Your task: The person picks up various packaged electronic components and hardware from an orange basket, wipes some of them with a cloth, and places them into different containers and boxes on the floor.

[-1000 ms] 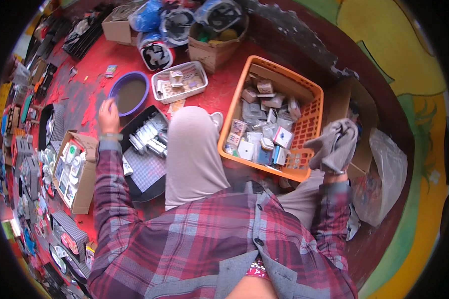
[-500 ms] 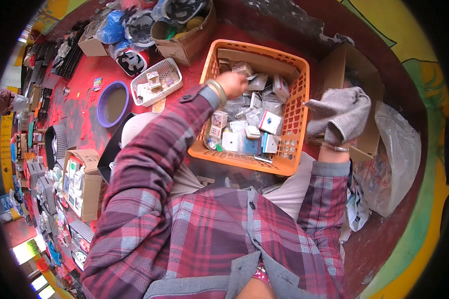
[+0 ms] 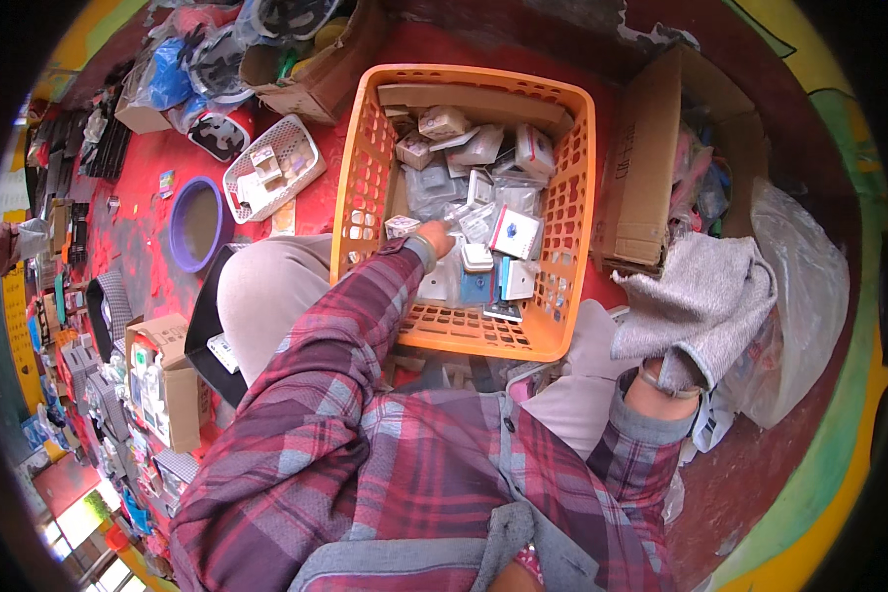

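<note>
An orange plastic basket point(image 3: 567, 331) stands before me, holding small white boxes and clear plastic packets point(image 3: 477, 219). My left hand point(image 3: 436, 238) reaches into it, among the packets on its near left side. Its fingers look curled down; what they hold, if anything, is hidden. Beside the hand lie a small patterned box point(image 3: 402, 226), a white box with a blue mark point(image 3: 515, 233) and a blue box point(image 3: 479, 286). To the right of the basket, my right hand point(image 3: 661, 392) is closed on a grey cloth point(image 3: 705, 296), which drapes over and hides most of the fingers.
An open cardboard box point(image 3: 643, 168) with bagged items stands right of the basket, near a clear plastic bag point(image 3: 804, 296). On the left are a white plastic basket point(image 3: 306, 181), a purple basin point(image 3: 175, 229) and a carton point(image 3: 173, 385). Another carton point(image 3: 311, 94) sits at the back.
My left hand has moved nearer and lower inside the orange basket. My right hand and the grey cloth have come down toward me, uncovering more of the cardboard box. The view has shifted slightly.
</note>
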Motion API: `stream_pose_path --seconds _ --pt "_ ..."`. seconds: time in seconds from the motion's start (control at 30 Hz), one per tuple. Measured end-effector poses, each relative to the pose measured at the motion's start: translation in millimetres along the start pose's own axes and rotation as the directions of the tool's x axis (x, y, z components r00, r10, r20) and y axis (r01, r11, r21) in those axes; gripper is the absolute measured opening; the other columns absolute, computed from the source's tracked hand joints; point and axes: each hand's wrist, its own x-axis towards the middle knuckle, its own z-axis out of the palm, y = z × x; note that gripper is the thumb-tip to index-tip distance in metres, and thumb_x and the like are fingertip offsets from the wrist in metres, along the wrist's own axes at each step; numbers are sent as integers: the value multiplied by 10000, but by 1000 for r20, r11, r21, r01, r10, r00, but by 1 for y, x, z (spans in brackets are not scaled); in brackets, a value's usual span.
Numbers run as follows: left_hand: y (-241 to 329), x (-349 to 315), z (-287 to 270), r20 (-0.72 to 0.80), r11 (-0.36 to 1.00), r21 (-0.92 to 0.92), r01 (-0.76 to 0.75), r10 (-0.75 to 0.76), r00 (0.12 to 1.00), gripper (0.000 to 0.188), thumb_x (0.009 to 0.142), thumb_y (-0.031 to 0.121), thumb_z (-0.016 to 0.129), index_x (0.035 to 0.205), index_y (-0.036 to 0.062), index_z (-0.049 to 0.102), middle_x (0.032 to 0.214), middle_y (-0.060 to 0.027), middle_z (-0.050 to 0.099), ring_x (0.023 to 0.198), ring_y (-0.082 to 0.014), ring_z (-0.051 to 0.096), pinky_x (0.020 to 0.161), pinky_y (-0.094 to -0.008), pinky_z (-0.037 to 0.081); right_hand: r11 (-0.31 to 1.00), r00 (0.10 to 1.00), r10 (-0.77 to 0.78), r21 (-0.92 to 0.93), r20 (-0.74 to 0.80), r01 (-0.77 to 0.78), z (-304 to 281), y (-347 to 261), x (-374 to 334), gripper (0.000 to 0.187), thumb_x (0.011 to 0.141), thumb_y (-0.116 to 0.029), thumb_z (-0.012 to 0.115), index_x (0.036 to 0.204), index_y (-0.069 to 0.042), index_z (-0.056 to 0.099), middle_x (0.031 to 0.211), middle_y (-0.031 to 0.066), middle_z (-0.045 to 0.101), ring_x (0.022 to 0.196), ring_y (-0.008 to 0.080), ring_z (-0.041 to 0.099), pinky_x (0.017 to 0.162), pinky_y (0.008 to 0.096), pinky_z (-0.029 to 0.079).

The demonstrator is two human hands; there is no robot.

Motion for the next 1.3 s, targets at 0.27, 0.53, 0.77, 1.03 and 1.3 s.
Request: stream_pose_path --seconds 0.27,0.53,0.77,1.03,1.3 --pt "-3 72 55 -181 1000 -26 15 -20 983 435 709 228 610 1121 92 584 1103 -215 562 1072 -336 525 913 -397 430 993 989 46 -118 140 -30 -37 3 21 263 932 -353 409 1062 -145 502 974 27 525 901 211 523 839 391 438" --pt "11 24 80 -34 983 -147 -110 106 994 210 740 215 582 901 87 626 967 -198 604 887 -377 583 766 -424 474 985 956 152 -114 253 -126 -6 20 14 244 924 -335 423 1025 -136 523 919 33 544 859 210 543 792 357 459" --pt "23 -40 73 -70 920 -92 -381 375 924 140 780 79 499 889 23 567 905 -214 596 870 -388 577 761 -422 465 978 907 183 21 380 -206 10 32 20 177 925 -281 414 904 -136 515 797 20 495 718 189 480 667 326 419" --pt "36 -62 47 -219 932 -219 -288 241 946 173 733 128 535 870 26 561 826 -217 614 807 -393 590 710 -440 464 998 962 50 -42 268 -40 17 37 14 159 920 -233 407 798 -144 455 683 -10 431 608 171 422 589 322 385" --pt "1 -39 -81 -524 544 -743 -390 -110 845 394 699 -36 544 1088 19 512 869 -77 588 750 -160 569 658 -289 491 1000 869 -17 15 494 11 11 30 25 223 890 -265 445 757 -87 460 638 55 462 566 205 453 534 361 427"
